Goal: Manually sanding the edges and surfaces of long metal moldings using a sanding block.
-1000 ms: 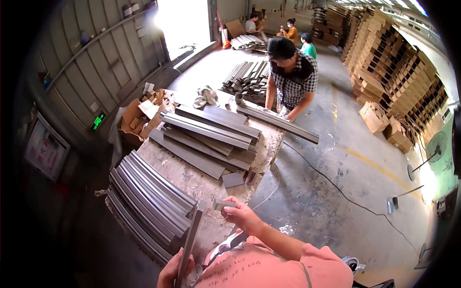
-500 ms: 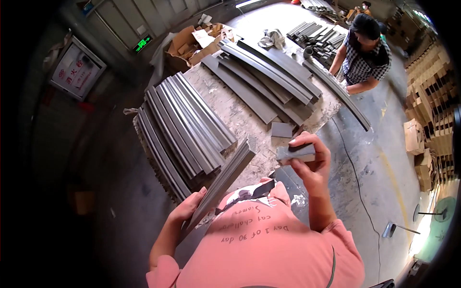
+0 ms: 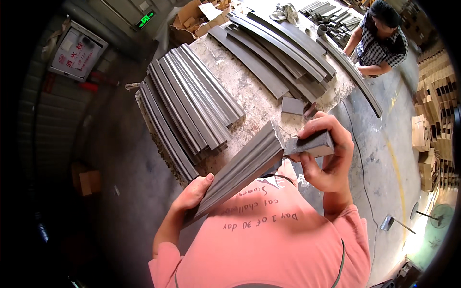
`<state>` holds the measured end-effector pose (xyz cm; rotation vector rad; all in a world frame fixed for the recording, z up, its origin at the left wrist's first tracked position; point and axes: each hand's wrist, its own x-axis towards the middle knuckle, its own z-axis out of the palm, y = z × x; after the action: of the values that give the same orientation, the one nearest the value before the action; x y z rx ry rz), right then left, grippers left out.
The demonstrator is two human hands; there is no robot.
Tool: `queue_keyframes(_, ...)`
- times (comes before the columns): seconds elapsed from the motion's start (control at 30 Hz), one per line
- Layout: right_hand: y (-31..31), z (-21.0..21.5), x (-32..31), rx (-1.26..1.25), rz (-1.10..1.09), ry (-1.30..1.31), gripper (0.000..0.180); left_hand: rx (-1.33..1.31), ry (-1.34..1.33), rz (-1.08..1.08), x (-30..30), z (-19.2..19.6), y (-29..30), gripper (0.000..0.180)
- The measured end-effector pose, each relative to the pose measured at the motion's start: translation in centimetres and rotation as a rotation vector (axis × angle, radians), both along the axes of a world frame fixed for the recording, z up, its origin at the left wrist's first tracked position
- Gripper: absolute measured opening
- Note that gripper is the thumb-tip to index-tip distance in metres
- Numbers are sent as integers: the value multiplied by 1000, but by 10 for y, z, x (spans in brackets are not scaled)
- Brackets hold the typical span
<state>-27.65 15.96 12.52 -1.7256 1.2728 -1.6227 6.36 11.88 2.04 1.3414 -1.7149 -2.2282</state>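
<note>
Gripping a short grey block (image 3: 311, 143), the right hand (image 3: 322, 153) has its fingers closed around it and presses it against the upper end of a long grey moulding (image 3: 240, 173). The left hand (image 3: 194, 192) clasps the moulding's lower end (held slanted over the pink shirt (image 3: 269, 240)). Just beyond lies a table (image 3: 249, 98) stacked with more strips (image 3: 192, 105).

One head-worn fisheye camera looks steeply down, close over the person's chest. The worktable (image 3: 249, 96) lies toward twelve o'clock.
</note>
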Motion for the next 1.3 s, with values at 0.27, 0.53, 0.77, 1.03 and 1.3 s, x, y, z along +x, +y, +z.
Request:
queue_keyframes(0.27,12,-7,0,45,-21,-71,31,33,32,-20,-3,-3,9,72)
queue_keyframes(0.53,20,-10,2,158,-39,-220,30,126,29,-28,-5,-4,14,72)
queue_keyframes(0.77,17,-7,-1,124,-46,-183,30,116,32,-59,-6,-7,15,72)
queue_keyframes(1.03,20,-1,-9,162,-39,-30,29,103,5,-64,-5,-9,15,71)
queue_keyframes(1.3,15,1,-2,167,-44,-110,29,108,5,-52,-6,-7,15,72)
